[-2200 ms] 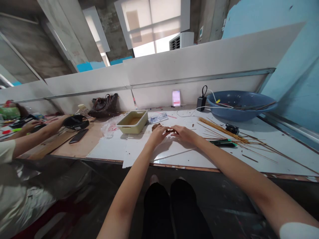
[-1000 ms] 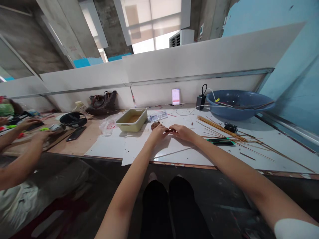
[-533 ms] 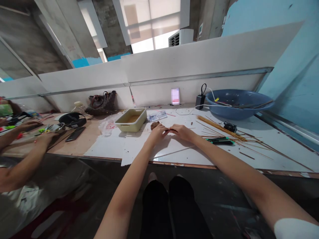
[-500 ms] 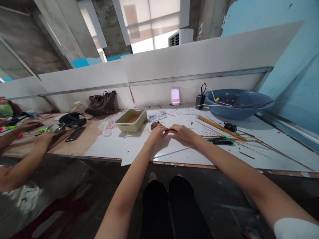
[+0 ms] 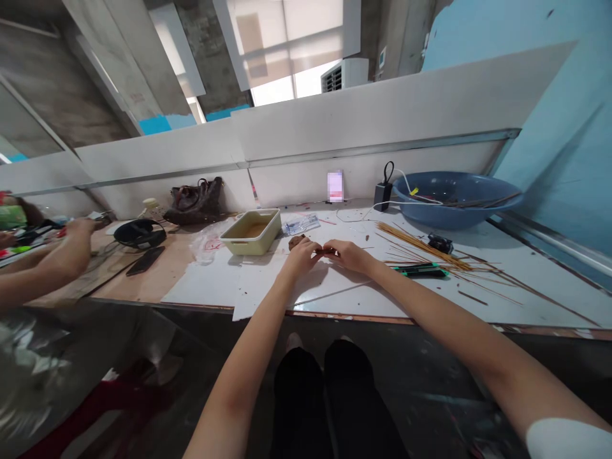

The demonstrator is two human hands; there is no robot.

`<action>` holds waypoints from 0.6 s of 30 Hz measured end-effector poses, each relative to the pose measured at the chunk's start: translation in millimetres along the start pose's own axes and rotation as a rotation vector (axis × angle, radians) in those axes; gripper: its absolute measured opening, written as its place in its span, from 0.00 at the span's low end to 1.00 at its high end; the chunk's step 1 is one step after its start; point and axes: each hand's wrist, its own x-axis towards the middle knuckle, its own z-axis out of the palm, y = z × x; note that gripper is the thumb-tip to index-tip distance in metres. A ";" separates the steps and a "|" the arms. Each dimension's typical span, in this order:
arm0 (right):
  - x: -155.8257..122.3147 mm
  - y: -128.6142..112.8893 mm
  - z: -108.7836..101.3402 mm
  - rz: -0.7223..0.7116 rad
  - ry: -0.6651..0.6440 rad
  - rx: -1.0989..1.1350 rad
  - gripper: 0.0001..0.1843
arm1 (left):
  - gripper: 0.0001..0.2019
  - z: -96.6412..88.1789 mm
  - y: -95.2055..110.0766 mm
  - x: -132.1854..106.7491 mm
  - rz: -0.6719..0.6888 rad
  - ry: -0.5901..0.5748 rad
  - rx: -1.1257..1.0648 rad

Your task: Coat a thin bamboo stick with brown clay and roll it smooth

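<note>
My left hand (image 5: 300, 258) and my right hand (image 5: 347, 256) meet over a white board (image 5: 268, 293), fingertips pressed together around a small brown piece (image 5: 320, 250), perhaps clay, mostly hidden by my fingers. A larger lump of brown clay (image 5: 297, 241) lies just beyond my left hand, apart from it. To the right of my right hand lie loose thin wooden sticks (image 5: 421, 248) and a green-and-black utility knife (image 5: 421, 271). A cream plastic tray (image 5: 251, 233) with brownish contents stands farther left.
A blue plastic basin (image 5: 454, 197) holds sticks at the back right. A propped phone (image 5: 335, 185), a black power bank (image 5: 382, 196) and a dark handbag (image 5: 196, 204) stand along the back wall. At left, a co-worker's hand (image 5: 71, 245) works among cluttered items.
My hands have stayed together in nearly the same place. The co-worker's nearer hand has lifted and moved toward the back of the table, and the view has shifted slightly.
</note>
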 end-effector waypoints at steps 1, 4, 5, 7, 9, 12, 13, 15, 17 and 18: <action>0.1 -0.6 -0.4 -0.009 0.008 -0.001 0.10 | 0.03 0.1 -0.5 0.1 0.002 0.005 0.001; 1.0 -0.5 0.2 -0.027 0.034 -0.002 0.11 | 0.04 1.0 -1.7 0.5 0.006 0.021 0.002; 1.2 0.1 1.1 -0.029 0.042 0.000 0.11 | 0.04 1.3 -1.9 0.6 0.009 0.023 -0.002; 1.6 1.7 3.4 -0.029 0.060 0.006 0.12 | 0.05 1.8 -2.1 0.5 0.015 0.023 -0.013; 1.6 3.1 5.8 -0.024 0.077 0.014 0.11 | 0.06 2.1 -2.0 0.2 0.017 0.020 -0.019; 1.3 4.0 7.6 -0.013 0.094 0.024 0.11 | 0.07 1.8 -1.8 0.0 0.014 0.023 -0.019; 1.2 4.0 7.6 -0.008 0.096 0.025 0.11 | 0.08 1.5 -1.7 0.0 0.016 0.026 -0.019; 1.1 3.9 6.8 0.001 0.095 0.027 0.12 | 0.08 0.9 -1.8 0.2 0.021 0.032 -0.019; 1.4 4.2 5.9 0.008 0.085 0.026 0.12 | 0.08 0.3 -2.1 0.7 0.025 0.027 -0.015; 1.6 4.6 5.6 0.011 0.077 0.024 0.13 | 0.08 0.0 -2.3 0.8 0.023 0.019 -0.009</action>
